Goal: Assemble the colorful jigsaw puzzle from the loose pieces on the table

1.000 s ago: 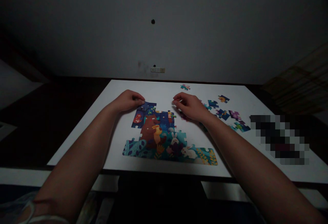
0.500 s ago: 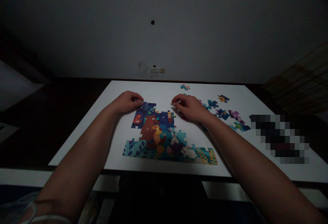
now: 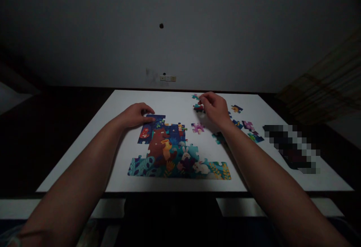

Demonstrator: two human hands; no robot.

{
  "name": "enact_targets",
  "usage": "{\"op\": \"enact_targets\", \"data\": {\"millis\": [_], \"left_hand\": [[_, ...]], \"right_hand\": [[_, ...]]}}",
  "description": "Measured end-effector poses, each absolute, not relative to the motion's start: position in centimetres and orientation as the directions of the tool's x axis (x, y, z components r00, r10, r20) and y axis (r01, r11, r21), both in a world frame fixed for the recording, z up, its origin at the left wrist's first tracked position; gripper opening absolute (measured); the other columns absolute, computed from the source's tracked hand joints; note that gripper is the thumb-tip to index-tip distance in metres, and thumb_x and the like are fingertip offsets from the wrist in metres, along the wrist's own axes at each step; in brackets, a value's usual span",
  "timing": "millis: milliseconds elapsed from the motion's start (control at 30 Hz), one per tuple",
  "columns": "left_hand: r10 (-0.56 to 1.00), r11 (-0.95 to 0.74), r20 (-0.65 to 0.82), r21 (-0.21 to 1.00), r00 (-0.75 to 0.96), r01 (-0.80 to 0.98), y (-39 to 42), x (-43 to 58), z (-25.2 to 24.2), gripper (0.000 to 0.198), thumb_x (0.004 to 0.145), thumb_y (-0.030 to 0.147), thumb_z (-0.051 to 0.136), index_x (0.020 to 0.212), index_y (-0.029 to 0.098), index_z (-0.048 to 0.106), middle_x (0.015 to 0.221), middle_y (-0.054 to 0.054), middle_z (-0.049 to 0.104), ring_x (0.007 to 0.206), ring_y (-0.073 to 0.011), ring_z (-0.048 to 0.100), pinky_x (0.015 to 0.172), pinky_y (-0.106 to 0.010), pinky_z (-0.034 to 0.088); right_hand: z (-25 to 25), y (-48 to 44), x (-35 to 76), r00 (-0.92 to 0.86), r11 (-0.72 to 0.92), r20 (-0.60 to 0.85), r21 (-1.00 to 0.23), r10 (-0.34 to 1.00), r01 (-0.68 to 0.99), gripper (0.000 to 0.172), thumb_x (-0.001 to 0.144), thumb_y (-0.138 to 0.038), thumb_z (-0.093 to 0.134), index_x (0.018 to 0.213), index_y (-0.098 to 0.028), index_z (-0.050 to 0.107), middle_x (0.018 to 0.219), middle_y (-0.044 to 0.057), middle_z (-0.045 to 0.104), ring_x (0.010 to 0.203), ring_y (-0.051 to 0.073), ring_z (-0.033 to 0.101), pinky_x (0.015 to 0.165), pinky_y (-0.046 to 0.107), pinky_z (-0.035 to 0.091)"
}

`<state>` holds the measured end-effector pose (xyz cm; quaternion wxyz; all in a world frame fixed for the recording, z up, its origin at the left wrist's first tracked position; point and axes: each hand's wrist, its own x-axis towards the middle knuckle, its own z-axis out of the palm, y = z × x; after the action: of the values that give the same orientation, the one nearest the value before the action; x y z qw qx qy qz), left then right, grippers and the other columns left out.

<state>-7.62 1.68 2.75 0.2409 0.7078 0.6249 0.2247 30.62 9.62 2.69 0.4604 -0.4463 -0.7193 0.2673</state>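
The right hand's (image 3: pixel 214 109) fingers are curled in toward one another at a teal-and-red puzzle piece (image 3: pixel 198 108); whether they pinch it or merely touch it, and whether it is off the tabletop (image 3: pixel 175 105), I cannot tell. The left hand's (image 3: pixel 135 116) thumb and forefinger stand parted, the thumb resting on the top left of the joined puzzle section (image 3: pixel 172 154), which lies flat near the front edge.

The step in hand looks like picking out a loose piece while the left thumb steadies the joined part. The next move seems to call for a firm grip and a look at the piece's tabs against the open edges.

Farther out, a pink puzzle piece (image 3: pixel 198 128) lies between section and right hand, a yellow-and-blue puzzle piece (image 3: pixel 236 109) beyond the hand. The right forearm partly covers a dark green puzzle piece (image 3: pixel 218 138); others overlap on its far side. Pixelation masks a dark object (image 3: pixel 290 147) at right, and dimness swallows the floor.
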Motion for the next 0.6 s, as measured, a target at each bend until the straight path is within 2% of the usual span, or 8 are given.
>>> {"op": "enact_targets", "data": {"millis": [133, 267, 467, 600], "left_hand": [[0.991, -0.119, 0.033, 0.633, 0.128, 0.765, 1.9, -7.7, 2.6, 0.034, 0.079, 0.052, 0.092, 0.103, 0.028, 0.094, 0.109, -0.011, 0.086, 0.097, -0.0280, 0.074, 0.090, -0.040, 0.057], [0.990, -0.130, 0.043, 0.639, 0.133, 0.758, 1.9, -7.7, 2.5, 0.033, 0.081, 0.054, 0.091, 0.101, 0.029, 0.093, 0.108, -0.010, 0.086, 0.099, -0.0286, 0.075, 0.090, -0.040, 0.057], [0.992, -0.118, 0.043, 0.683, 0.122, 0.721, 2.2, -8.0, 2.0, 0.031, 0.085, 0.056, 0.085, 0.098, 0.029, 0.092, 0.105, -0.010, 0.086, 0.097, -0.0287, 0.077, 0.089, -0.040, 0.059], [0.992, -0.107, 0.023, 0.658, 0.122, 0.745, 2.1, -8.0, 2.3, 0.039, 0.077, 0.058, 0.094, 0.103, 0.029, 0.093, 0.109, -0.010, 0.086, 0.099, -0.0300, 0.076, 0.089, -0.040, 0.059]], "right_hand": [[2.8, 11.8, 32.3, 0.077, 0.408, 0.468, -0.830, 0.880, 0.380, 0.026, 0.103, -0.046, 0.060, 0.099, -0.027, 0.077, 0.088, 0.006, 0.075, 0.088, 0.028, 0.072, 0.078, 0.039, 0.055], [2.7, 13.7, 33.9, 0.215, 0.356, 0.462, -0.847, 0.860, 0.395, 0.022, 0.101, -0.045, 0.059, 0.098, -0.029, 0.074, 0.081, 0.004, 0.067, 0.084, 0.027, 0.068, 0.077, 0.039, 0.054], [2.0, 14.9, 35.1, 0.270, 0.292, 0.388, -0.896, 0.881, 0.335, 0.013, 0.093, -0.036, 0.059, 0.094, -0.028, 0.069, 0.082, 0.003, 0.066, 0.086, 0.027, 0.068, 0.082, 0.040, 0.054], [1.4, 14.9, 34.9, 0.238, 0.243, 0.349, -0.892, 0.906, 0.381, 0.018, 0.089, -0.035, 0.058, 0.101, -0.027, 0.070, 0.090, 0.005, 0.072, 0.094, 0.028, 0.071, 0.088, 0.041, 0.054]]}}
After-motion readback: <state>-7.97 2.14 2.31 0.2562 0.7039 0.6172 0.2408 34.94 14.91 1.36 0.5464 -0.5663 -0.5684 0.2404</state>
